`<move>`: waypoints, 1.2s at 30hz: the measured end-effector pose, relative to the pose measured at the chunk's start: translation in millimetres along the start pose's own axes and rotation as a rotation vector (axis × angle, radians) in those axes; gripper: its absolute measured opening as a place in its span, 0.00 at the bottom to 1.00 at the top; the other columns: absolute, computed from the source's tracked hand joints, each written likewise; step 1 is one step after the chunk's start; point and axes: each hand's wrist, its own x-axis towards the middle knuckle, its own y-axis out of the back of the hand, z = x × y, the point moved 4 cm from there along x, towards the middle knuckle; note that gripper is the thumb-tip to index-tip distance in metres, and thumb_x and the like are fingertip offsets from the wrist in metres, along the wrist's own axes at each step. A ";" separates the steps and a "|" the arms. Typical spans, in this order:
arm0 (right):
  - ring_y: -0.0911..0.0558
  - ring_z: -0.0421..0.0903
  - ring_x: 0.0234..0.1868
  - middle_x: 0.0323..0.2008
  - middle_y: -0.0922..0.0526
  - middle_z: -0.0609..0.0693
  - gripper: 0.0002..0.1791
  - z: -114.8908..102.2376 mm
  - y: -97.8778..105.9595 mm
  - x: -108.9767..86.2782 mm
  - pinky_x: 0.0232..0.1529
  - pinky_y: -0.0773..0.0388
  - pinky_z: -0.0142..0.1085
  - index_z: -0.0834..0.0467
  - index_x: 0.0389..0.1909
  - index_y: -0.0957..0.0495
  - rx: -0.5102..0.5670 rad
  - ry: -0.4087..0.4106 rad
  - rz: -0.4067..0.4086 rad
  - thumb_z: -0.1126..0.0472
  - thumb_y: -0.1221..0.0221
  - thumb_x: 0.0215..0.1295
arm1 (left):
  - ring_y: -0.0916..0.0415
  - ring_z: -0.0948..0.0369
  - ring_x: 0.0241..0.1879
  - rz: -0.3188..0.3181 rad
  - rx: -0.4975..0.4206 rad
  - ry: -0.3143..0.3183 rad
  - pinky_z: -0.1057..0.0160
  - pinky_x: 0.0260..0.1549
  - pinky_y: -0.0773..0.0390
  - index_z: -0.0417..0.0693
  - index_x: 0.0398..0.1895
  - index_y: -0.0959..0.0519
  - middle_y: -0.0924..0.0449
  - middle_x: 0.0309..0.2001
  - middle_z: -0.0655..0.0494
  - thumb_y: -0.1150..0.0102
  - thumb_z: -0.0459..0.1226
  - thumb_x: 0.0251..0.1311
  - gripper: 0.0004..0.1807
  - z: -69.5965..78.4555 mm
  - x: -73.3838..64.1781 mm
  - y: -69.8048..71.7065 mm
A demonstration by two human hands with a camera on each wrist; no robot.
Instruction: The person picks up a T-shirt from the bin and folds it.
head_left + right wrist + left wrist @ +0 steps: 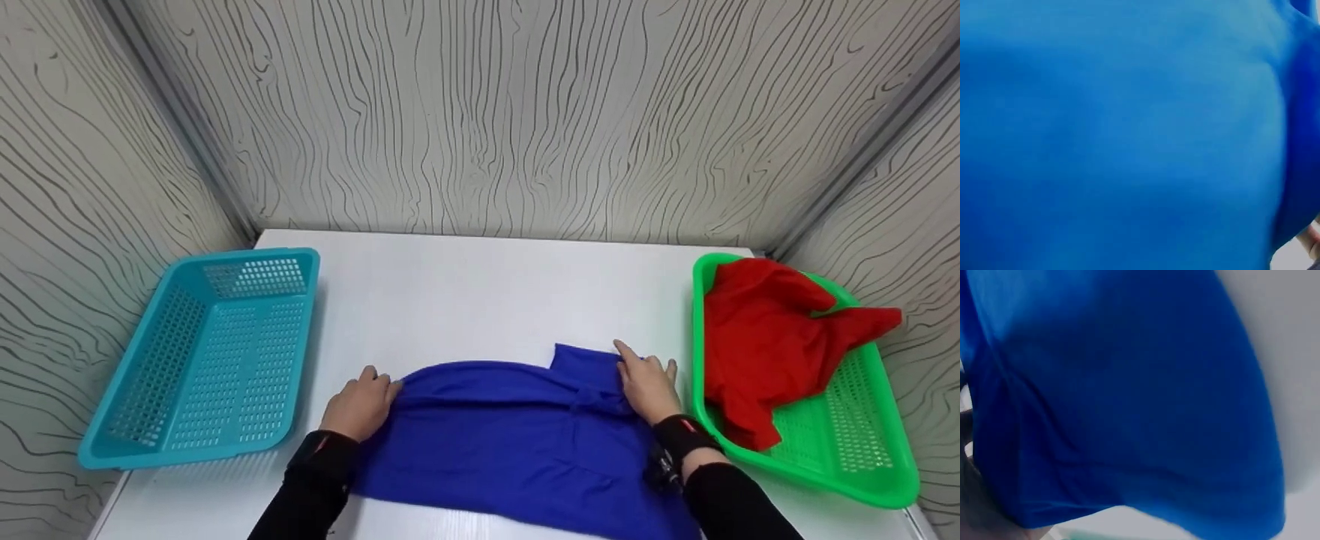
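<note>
A blue T-shirt (480, 442) lies folded over on the white table, with a short sleeve sticking out at its far right. At its left end my left hand (358, 405) grips the edge with bent fingers. My right hand (649, 386) rests at the right end beside the sleeve, index finger straight and the other fingers spread. Blue cloth (1140, 399) fills most of the left wrist view, with part of the hand dim at the left edge. In the right wrist view the cloth (1129, 129) hides nearly everything; a bit of finger shows at lower right.
To the left stands a turquoise plastic basket (300, 360) with nothing in it. A green basket (892, 420) at the right holds a crumpled red garment (772, 337) that hangs over its rim. Patterned panels (480, 120) enclose the table (450, 300) at the back and sides.
</note>
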 end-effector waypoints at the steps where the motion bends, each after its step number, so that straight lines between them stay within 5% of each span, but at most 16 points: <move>1: 0.23 0.71 0.50 0.44 0.17 0.70 0.24 1.4 0.3 0.1 0.62 0.51 0.78 0.63 0.67 0.29 -0.027 -0.007 -0.004 0.65 0.43 0.72 | 0.27 0.49 0.23 0.011 -0.012 0.000 0.49 0.17 0.26 0.42 0.34 0.26 0.31 0.31 0.49 0.41 0.39 0.71 0.10 -0.1 0.1 0.6; 6: 0.28 0.70 0.47 0.44 0.26 0.66 0.20 3.5 -2.6 4.2 0.55 0.41 0.73 0.63 0.56 0.22 -0.094 0.023 0.016 0.66 0.36 0.63 | 0.26 0.46 0.30 -0.022 0.008 0.004 0.48 0.22 0.25 0.43 0.42 0.28 0.26 0.34 0.47 0.38 0.30 0.64 0.09 -0.4 0.5 1.1; 10: 0.30 0.68 0.46 0.42 0.31 0.62 0.08 2.6 -2.7 7.1 0.49 0.35 0.66 0.61 0.36 0.23 -0.091 0.080 0.070 0.69 0.35 0.57 | 0.28 0.45 0.35 -0.018 0.122 -0.030 0.45 0.31 0.25 0.43 0.33 0.23 0.26 0.33 0.45 0.32 0.29 0.55 0.08 2.9 2.5 2.0; 15: 0.25 0.63 0.38 0.30 0.27 0.55 0.12 -0.7 0.3 9.1 0.46 0.33 0.62 0.57 0.27 0.32 -0.089 0.124 0.048 0.72 0.37 0.52 | 0.29 0.43 0.41 -0.014 0.215 -0.051 0.41 0.43 0.29 0.44 0.29 0.22 0.26 0.35 0.45 0.30 0.31 0.51 0.08 6.6 5.9 7.6; 18: 0.24 0.59 0.33 0.24 0.26 0.51 0.12 -2.0 4.1 12.1 0.47 0.35 0.61 0.57 0.29 0.32 -0.050 0.137 0.033 0.72 0.39 0.50 | 0.24 0.44 0.39 -0.055 0.169 -0.041 0.40 0.45 0.29 0.45 0.30 0.24 0.22 0.32 0.46 0.33 0.30 0.54 0.08 8.7 8.5 13.9; 23: 0.21 0.62 0.41 0.36 0.17 0.60 0.18 -3.0 11.5 17.9 0.45 0.36 0.61 0.65 0.46 0.23 -0.039 0.116 -0.093 0.72 0.39 0.50 | 0.20 0.46 0.30 -0.105 0.019 -0.004 0.44 0.31 0.23 0.45 0.31 0.29 0.22 0.26 0.47 0.37 0.25 0.55 0.11 8.5 15.8 20.8; 26: 0.22 0.61 0.41 0.37 0.18 0.60 0.14 -6.5 14.8 21.4 0.43 0.33 0.59 0.65 0.43 0.19 -0.047 0.116 -0.190 0.69 0.39 0.53 | 0.21 0.46 0.30 -0.125 -0.051 -0.003 0.46 0.26 0.22 0.45 0.33 0.29 0.23 0.28 0.48 0.34 0.28 0.58 0.12 8.7 19.7 23.1; 31: 0.26 0.50 0.32 0.29 0.27 0.50 0.09 -11.8 18.3 25.0 0.37 0.29 0.45 0.59 0.36 0.29 0.156 0.154 -0.284 0.69 0.42 0.55 | 0.28 0.54 0.24 -0.174 -0.180 0.008 0.51 0.28 0.26 0.48 0.27 0.30 0.26 0.23 0.54 0.31 0.40 0.62 0.16 10.3 24.9 29.1; 36: 0.22 0.52 0.38 0.36 0.22 0.55 0.16 -15.0 19.4 24.4 0.41 0.26 0.46 0.62 0.49 0.29 0.301 0.169 -0.369 0.64 0.40 0.61 | 0.34 0.58 0.24 -0.183 -0.195 -0.005 0.53 0.29 0.29 0.49 0.24 0.29 0.31 0.22 0.57 0.38 0.40 0.69 0.15 11.1 28.1 34.3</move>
